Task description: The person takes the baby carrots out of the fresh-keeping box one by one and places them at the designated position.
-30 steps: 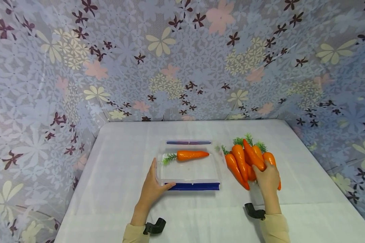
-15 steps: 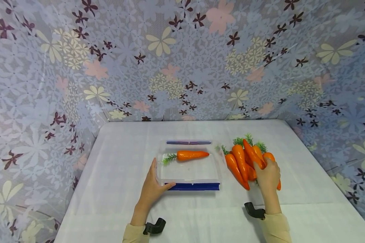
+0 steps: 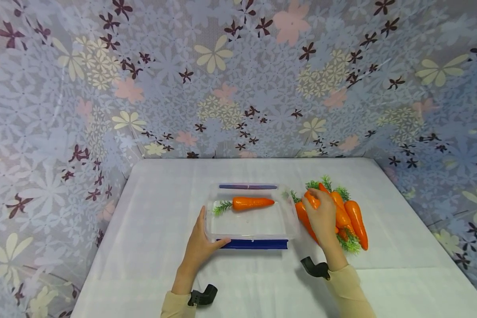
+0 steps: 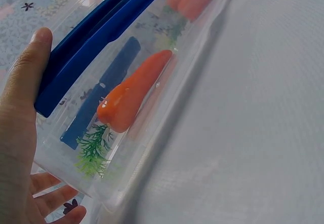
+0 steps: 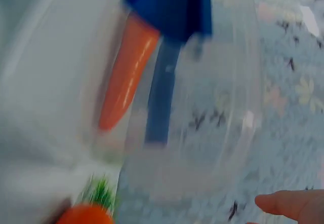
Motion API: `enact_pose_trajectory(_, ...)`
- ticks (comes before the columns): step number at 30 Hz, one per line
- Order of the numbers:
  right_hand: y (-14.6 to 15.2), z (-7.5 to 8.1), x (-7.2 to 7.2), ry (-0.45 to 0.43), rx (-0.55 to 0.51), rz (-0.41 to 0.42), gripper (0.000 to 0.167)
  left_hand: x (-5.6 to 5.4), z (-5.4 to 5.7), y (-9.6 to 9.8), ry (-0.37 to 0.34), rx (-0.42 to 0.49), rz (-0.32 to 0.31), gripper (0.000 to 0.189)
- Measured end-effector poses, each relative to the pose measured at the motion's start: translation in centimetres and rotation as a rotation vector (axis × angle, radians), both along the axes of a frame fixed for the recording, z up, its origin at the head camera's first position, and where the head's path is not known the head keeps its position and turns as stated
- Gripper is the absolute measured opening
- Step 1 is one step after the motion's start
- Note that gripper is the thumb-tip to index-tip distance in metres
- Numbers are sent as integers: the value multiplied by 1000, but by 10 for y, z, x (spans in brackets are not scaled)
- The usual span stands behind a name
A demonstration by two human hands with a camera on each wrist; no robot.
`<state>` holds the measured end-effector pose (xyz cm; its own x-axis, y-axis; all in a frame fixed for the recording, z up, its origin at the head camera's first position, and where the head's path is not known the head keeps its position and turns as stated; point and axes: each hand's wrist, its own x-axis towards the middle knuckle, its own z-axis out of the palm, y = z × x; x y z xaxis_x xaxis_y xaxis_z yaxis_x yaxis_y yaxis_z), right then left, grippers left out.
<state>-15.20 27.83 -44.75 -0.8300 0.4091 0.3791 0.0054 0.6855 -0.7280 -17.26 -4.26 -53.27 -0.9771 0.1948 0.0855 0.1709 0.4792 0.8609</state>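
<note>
A clear plastic box (image 3: 246, 227) with blue clips stands on the table, and one orange carrot (image 3: 253, 203) with green leaves lies inside it. My left hand (image 3: 200, 245) rests on its near left corner, thumb along the front clip and forefinger along the end wall. In the left wrist view, the thumb of the left hand (image 4: 25, 82) lies by the blue clip (image 4: 86, 57), the other fingers spread loosely by the end. Over the carrot pile at right, my right hand (image 3: 323, 221) reaches around a carrot (image 3: 312, 198). A gap shows between forefinger and carrot (image 5: 86, 215) in the right wrist view.
Several carrots, including one at the right edge (image 3: 356, 225), lie heaped just right of the box, some with leafy tops. The table (image 3: 258, 282) has a white cloth. Floral fabric (image 3: 238, 88) rises behind it and on both sides.
My right hand has left the carrots on the right of the pile and moved left, uncovering a leafy top and the rightmost carrot. The left hand and the box have stayed in place.
</note>
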Motion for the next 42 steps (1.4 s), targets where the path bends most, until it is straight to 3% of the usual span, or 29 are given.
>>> enact_pose_trajectory(7, -35, 4, -21, -51, 14, 160, 35, -1, -2, 0, -2, 16, -2, 121)
enact_pose_trajectory(18, -69, -11, -50, -183, 25, 379, 37, -2, -2, -1, 20, 12, -4, 121)
enact_pose_trajectory(26, -74, -26, -59, -305, 56, 412, 42, -1, -1, 0, 29, 1, -8, 121)
enact_pose_trajectory(37, -74, -34, -62, -419, 156, 470, 46, 1, 1, -2, 12, 1, -3, 120)
enact_pose_trajectory(42, -72, -37, -61, -412, 198, 508, 48, 2, 1, -1, 32, 4, -8, 120)
